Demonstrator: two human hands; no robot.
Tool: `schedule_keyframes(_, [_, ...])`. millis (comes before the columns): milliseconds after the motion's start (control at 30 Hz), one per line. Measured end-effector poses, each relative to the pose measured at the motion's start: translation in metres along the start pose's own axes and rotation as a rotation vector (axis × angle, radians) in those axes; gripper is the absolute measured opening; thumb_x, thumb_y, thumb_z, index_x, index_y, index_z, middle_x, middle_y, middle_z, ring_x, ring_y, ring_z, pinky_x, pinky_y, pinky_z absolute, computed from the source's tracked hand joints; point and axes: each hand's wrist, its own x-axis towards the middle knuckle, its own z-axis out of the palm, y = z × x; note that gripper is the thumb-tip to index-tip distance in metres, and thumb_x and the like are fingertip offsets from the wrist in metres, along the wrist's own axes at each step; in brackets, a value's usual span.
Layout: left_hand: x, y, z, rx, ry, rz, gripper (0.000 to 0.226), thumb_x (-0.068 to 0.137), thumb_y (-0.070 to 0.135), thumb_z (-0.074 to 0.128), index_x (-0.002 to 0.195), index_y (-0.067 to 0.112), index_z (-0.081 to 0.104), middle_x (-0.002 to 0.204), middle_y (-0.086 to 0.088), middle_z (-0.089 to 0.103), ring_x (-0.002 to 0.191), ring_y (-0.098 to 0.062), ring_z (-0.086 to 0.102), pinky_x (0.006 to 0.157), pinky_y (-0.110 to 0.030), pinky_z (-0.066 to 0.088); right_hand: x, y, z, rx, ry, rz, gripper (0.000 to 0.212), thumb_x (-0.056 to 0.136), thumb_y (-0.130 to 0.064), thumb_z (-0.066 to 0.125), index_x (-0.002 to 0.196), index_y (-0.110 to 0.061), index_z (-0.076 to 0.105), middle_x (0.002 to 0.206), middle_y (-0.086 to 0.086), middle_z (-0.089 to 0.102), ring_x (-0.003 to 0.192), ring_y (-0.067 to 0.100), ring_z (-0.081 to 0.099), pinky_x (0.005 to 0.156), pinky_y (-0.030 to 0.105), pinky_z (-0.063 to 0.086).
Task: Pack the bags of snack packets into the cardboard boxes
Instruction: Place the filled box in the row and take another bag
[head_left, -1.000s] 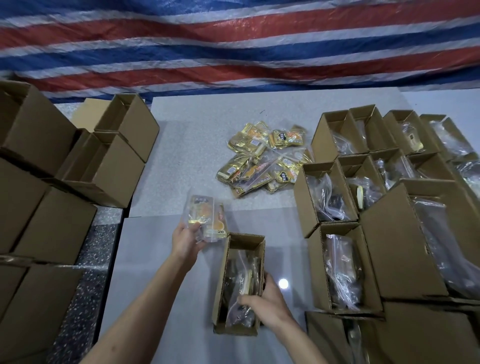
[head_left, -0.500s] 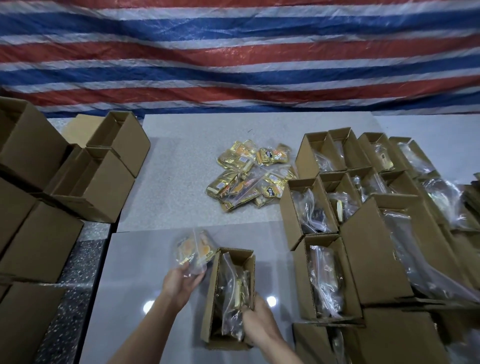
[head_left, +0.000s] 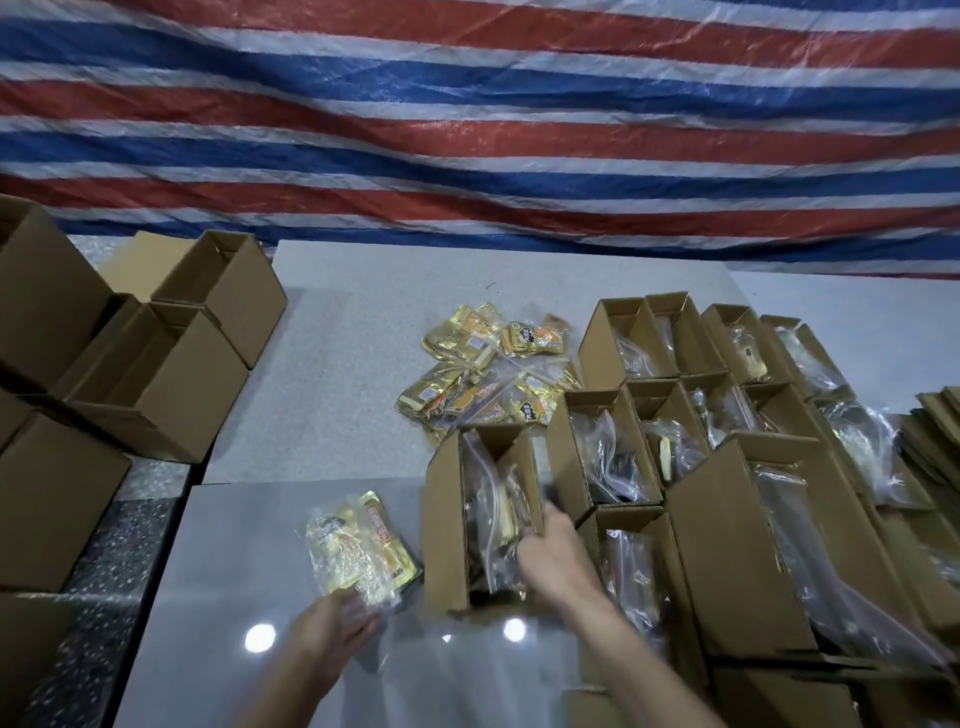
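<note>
The right hand (head_left: 553, 553) is gripping the right wall of the open brown cardboard box (head_left: 447, 525) that is standing near the middle of the grey desk (head_left: 332, 374), fingers curled over the rim, with a clear plastic bag of packets already showing inside. The left hand (head_left: 332, 631) is holding the near end of a clear plastic bag of yellow snack packets (head_left: 363, 551); motion blur is hiding exactly how its fingers are wrapping it.

That bag is lying just left of the box, touching or nearly touching its left wall, with its long axis running away from the person, roughly parallel to the box's long opening. The box mouth is sitting to the right of the left fingers and higher than the bag, so the left hand is the nearer one for lifting it over the wall.

More loose yellow packets (head_left: 483, 374) are lying toward the desk's far edge, beside rows of filled boxes (head_left: 649, 415) along its right side.
</note>
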Motion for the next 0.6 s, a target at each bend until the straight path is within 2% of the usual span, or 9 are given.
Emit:
schedule_keyframes(67, [0.004,0.002,0.007,0.051,-0.002,0.035,0.015,0.099,0.008,0.051,0.110,-0.003,0.055,0.108,-0.025,0.061,0.102,-0.040,0.065,0.069,-0.039,0.055,0.014,-0.022,-0.010,-0.034,0.047,-0.032,0.073,0.089,0.002,0.047,0.155,-0.016,0.022,0.108,-0.003,0.062,0.091,0.018,0.063,0.089,0.041,0.052])
schedule_keyframes(100, [0.007,0.004,0.011,0.086,0.004,0.062,0.014,0.099,0.005,0.051,0.111,-0.001,0.055,0.104,-0.023,0.061,0.099,-0.037,0.065,0.067,-0.036,0.055,0.021,-0.033,-0.015,-0.041,0.064,-0.045,0.075,0.089,0.003,0.048,0.156,-0.015,0.020,0.121,0.002,0.061,0.095,0.020,0.063,0.096,0.045,0.051])
schedule_keyframes(167, [0.010,0.009,0.019,0.159,0.028,0.099,0.011,0.097,0.001,0.054,0.107,0.001,0.056,0.095,-0.019,0.063,0.084,-0.032,0.065,0.063,-0.033,0.054,0.032,-0.055,-0.025,-0.056,0.093,-0.073,0.078,0.088,0.004,0.048,0.157,-0.015,0.015,0.142,0.007,0.049,0.107,0.021,0.060,0.106,0.050,0.046])
schedule_keyframes(233, [0.011,0.018,0.027,0.251,0.091,0.141,0.003,0.091,0.001,0.061,0.093,0.002,0.059,0.089,-0.017,0.063,0.074,-0.027,0.061,0.064,-0.030,0.051,0.043,-0.074,-0.037,-0.074,0.128,-0.103,0.079,0.089,0.003,0.047,0.158,-0.017,0.014,0.141,0.007,0.049,0.114,0.020,0.053,0.111,0.051,0.040])
schedule_keyframes(300, [0.011,0.027,0.037,0.401,0.220,0.212,0.015,0.077,0.013,0.067,0.079,0.000,0.061,0.084,-0.020,0.062,0.070,-0.027,0.058,0.065,-0.032,0.048,0.057,-0.092,-0.050,-0.097,0.172,-0.134,0.072,0.090,0.000,0.048,0.155,-0.017,0.023,0.131,0.005,0.056,0.113,0.017,0.053,0.112,0.051,0.038])
schedule_keyframes(367, [0.011,0.036,0.048,0.563,0.406,0.295,0.043,0.066,0.024,0.067,0.092,-0.010,0.064,0.091,-0.027,0.064,0.082,-0.034,0.062,0.074,-0.043,0.049,0.070,-0.109,-0.064,-0.091,0.184,-0.180,0.059,0.091,-0.001,0.051,0.146,-0.017,0.036,0.112,0.002,0.064,0.099,0.015,0.061,0.102,0.049,0.047])
schedule_keyframes(433, [0.011,0.045,0.061,0.763,0.598,0.452,0.060,0.073,0.023,0.072,0.122,-0.007,0.056,0.121,-0.028,0.058,0.112,-0.042,0.056,0.095,-0.051,0.043,0.084,-0.127,-0.079,-0.095,0.205,-0.224,0.045,0.091,0.000,0.052,0.133,-0.016,0.045,0.097,-0.001,0.064,0.089,0.015,0.063,0.090,0.044,0.054])
schedule_keyframes(467, [0.011,0.050,0.071,0.864,0.616,0.593,0.063,0.073,0.021,0.074,0.128,-0.002,0.054,0.128,-0.026,0.055,0.119,-0.042,0.052,0.101,-0.054,0.039,0.091,-0.137,-0.086,-0.105,0.229,-0.243,0.040,0.092,-0.001,0.051,0.129,-0.015,0.047,0.095,-0.001,0.063,0.089,0.016,0.064,0.085,0.042,0.054])
schedule_keyframes(600, [0.013,0.073,0.130,1.141,0.365,1.052,0.048,0.089,0.030,0.062,0.134,0.018,0.054,0.143,-0.013,0.044,0.134,-0.033,0.038,0.112,-0.053,0.022,0.122,-0.167,-0.115,-0.143,0.317,-0.269,0.042,0.093,-0.004,0.050,0.133,-0.013,0.047,0.110,0.009,0.063,0.099,0.026,0.062,0.091,0.049,0.053])
